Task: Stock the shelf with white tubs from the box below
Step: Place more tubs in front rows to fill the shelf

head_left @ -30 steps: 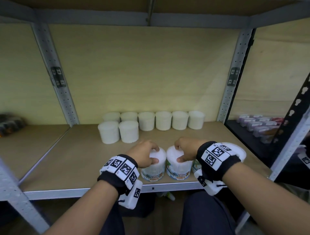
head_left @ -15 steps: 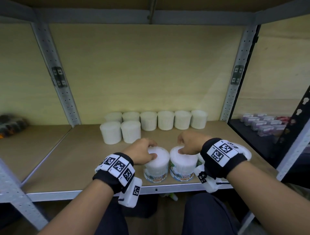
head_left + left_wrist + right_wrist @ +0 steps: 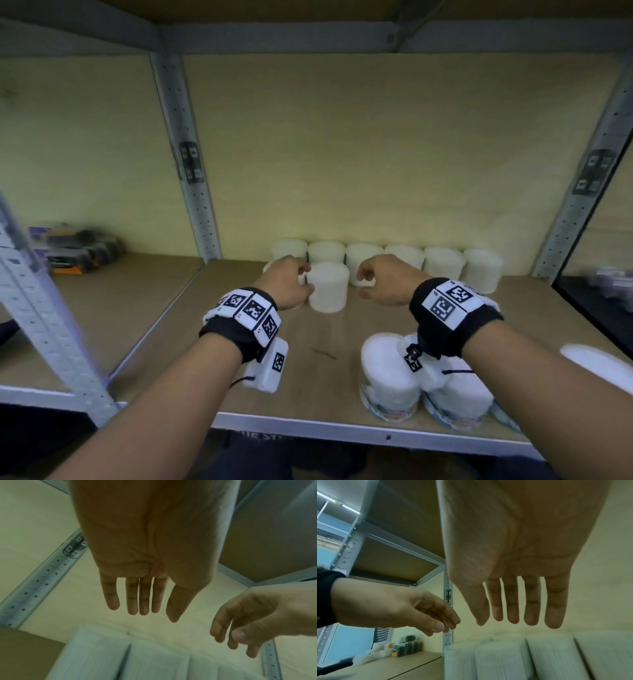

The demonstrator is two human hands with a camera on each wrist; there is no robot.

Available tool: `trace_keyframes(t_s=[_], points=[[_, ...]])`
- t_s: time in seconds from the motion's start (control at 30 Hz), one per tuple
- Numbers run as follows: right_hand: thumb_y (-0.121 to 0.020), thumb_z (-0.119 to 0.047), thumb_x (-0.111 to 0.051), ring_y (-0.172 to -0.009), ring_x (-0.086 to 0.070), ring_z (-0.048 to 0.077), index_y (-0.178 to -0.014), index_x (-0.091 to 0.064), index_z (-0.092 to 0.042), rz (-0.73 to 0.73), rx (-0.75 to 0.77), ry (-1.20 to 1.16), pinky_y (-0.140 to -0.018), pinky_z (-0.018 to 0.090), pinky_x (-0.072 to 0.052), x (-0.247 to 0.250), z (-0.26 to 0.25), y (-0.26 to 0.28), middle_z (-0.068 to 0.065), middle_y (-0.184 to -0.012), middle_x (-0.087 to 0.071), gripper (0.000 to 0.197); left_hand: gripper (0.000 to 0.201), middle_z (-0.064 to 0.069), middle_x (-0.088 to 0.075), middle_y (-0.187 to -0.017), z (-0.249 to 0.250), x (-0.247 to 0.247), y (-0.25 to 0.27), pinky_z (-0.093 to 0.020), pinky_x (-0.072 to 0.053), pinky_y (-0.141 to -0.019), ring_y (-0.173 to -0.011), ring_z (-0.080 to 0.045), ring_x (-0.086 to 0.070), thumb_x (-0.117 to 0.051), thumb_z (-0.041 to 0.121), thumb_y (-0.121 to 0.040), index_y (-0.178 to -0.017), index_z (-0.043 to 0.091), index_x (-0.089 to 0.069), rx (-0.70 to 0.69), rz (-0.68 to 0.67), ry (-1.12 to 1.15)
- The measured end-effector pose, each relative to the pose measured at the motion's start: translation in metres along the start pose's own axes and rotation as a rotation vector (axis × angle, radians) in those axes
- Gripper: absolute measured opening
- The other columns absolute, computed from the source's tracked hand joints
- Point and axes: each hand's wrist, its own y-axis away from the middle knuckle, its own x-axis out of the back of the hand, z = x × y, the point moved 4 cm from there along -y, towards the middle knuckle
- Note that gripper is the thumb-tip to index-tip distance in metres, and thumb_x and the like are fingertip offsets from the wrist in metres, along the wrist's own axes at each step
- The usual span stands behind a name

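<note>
Both my hands hover empty over the wooden shelf. My left hand is at the left side of a plain white tub in the second row, hiding another tub behind it; whether it touches is unclear. My right hand hangs just right of that tub. In the left wrist view my left hand has straight fingers above white tubs. In the right wrist view my right hand is likewise straight-fingered. Two labelled tubs stand near the front edge under my right wrist.
A row of several white tubs lines the back wall. Another white tub top shows at the far right. Metal uprights bound the bay. Dark packaged goods lie on the left shelf.
Both hands let go of the two labelled tubs at the front edge and moved forward to the second row. Those tubs stayed where they were set down.
</note>
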Motion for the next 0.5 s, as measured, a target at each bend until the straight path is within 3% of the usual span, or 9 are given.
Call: trace_keyframes(t_s=[0.1,0.23,0.4,0.5], points=[[-0.089,-0.033,-0.06,-0.115,-0.056,0.021,-0.127,-0.058,-0.012,-0.035,-0.002,0.035,-0.094,0.028,-0.046,-0.004,-0.009,-0.033,0.006,-0.129,-0.057,0.043,0.046,-0.007,-0.051,-0.133,-0.02,0.004,-0.021,-0.029,-0.041,-0.097,-0.12,-0.022,-0.051,-0.059,0.03,-0.09,-0.132,0.014,-0.05,0.04,0.025,-0.009],[-0.091,-0.038,-0.058,-0.115,-0.056,0.023,-0.129,-0.057,-0.01,-0.097,-0.007,0.107,-0.087,0.027,-0.043,-0.01,-0.017,-0.073,0.008,-0.13,-0.056,0.047,0.048,-0.011,-0.044,-0.137,-0.042,0.004,-0.053,-0.032,-0.039,-0.101,-0.125,-0.026,-0.046,-0.058,0.032,-0.091,-0.134,0.012,-0.047,0.093,0.015,-0.07],[-0.091,-0.045,-0.057,-0.117,-0.057,0.027,-0.13,-0.056,-0.005,-0.144,-0.028,0.189,-0.094,0.032,-0.046,-0.02,-0.024,-0.112,0.011,-0.131,-0.058,0.055,0.053,-0.012,-0.038,-0.143,-0.058,0.001,-0.08,-0.038,-0.04,-0.105,-0.129,-0.029,-0.043,-0.056,0.035,-0.092,-0.138,0.015,-0.043,0.123,-0.029,-0.141],[-0.088,-0.051,-0.058,-0.12,-0.056,0.028,-0.131,-0.053,-0.003,-0.226,-0.071,0.257,-0.1,0.034,-0.045,-0.033,-0.023,-0.127,0.012,-0.133,-0.056,0.065,0.054,-0.012,-0.038,-0.145,-0.066,-0.012,-0.087,-0.036,-0.038,-0.107,-0.132,-0.028,-0.04,-0.057,0.034,-0.092,-0.139,0.013,-0.044,0.119,-0.066,-0.191]])
